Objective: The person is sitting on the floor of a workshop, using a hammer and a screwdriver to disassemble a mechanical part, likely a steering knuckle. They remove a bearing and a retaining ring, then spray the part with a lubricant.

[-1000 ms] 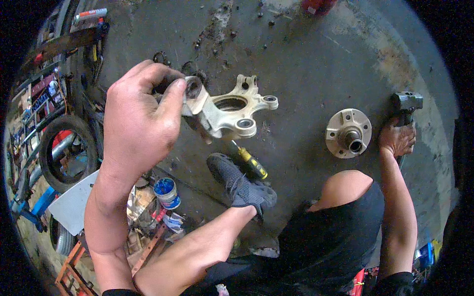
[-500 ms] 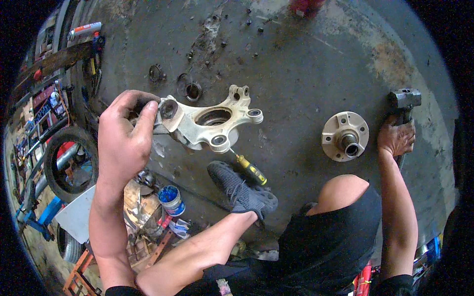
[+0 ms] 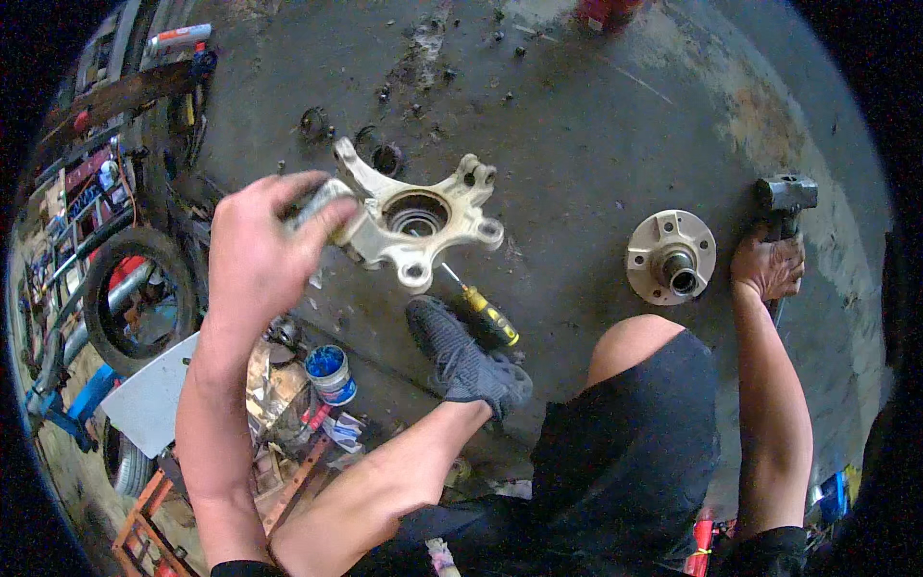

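My left hand (image 3: 264, 245) has its fingers and thumb closed round one end of a pale metal steering knuckle (image 3: 461, 227). Dark rings line the round bore in the knuckle's middle, which faces up. On the right, my right hand (image 3: 769, 262) grips a hammer (image 3: 788, 193) just below its dark steel head; much of the handle is hidden by the hand and forearm. Between the hands, a wheel hub (image 3: 707, 258) lies on its round flange with its hollow spindle upward. A yellow and black screwdriver (image 3: 492, 317) rests on the floor, its tip near the knuckle's lower lug.
Dark rings (image 3: 386, 160) and several small bits lie beyond the knuckle on the concrete floor. My shoe (image 3: 461, 356) is close to the screwdriver. At left are a tyre (image 3: 96, 303), a tub of blue grease (image 3: 332, 377), a spray can (image 3: 180, 38) and cluttered tools.
The knuckle has turned and tilted in my left hand, so its bore and another arm show more fully. My left hand has shifted slightly right. The right hand stays on the hammer.
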The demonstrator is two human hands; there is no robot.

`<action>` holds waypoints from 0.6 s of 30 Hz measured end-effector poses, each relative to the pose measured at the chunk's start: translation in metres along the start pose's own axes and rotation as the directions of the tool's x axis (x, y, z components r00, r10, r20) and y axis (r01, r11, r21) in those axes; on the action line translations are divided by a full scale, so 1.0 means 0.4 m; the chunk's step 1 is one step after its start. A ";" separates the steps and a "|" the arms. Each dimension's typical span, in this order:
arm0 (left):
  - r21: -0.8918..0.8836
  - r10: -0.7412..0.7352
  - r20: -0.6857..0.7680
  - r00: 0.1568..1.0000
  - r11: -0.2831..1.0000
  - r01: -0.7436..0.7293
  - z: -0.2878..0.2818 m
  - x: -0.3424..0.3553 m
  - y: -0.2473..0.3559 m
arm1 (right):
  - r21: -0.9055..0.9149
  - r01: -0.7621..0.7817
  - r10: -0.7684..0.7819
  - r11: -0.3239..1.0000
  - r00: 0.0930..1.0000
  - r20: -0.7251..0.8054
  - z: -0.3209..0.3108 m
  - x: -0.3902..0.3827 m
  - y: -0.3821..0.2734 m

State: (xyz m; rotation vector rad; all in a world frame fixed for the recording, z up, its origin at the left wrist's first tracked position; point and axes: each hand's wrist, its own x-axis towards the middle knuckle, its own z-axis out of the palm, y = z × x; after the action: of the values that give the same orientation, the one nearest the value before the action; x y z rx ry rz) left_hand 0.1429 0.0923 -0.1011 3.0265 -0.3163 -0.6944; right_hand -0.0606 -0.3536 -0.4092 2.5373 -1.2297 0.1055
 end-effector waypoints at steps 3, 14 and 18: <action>-0.247 -0.237 0.212 0.948 0.926 0.287 0.009 0.040 -0.078 | -0.025 -0.015 0.015 1.000 1.000 0.018 -0.003 -0.002 -0.002; -0.557 -0.504 0.655 0.563 0.183 0.810 0.226 -0.050 -0.328 | -0.113 0.053 -0.039 0.992 0.992 0.123 0.000 0.004 0.000; -0.588 -0.430 0.693 0.578 0.125 0.799 0.265 -0.068 -0.335 | -0.079 0.020 -0.011 0.997 0.994 0.106 0.017 0.012 0.011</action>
State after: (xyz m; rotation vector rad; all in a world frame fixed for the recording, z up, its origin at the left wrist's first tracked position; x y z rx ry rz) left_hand 0.0986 0.2319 -0.1935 1.7882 1.1369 -1.0003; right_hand -0.0615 -0.3620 -0.4133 2.5112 -1.2267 -0.0805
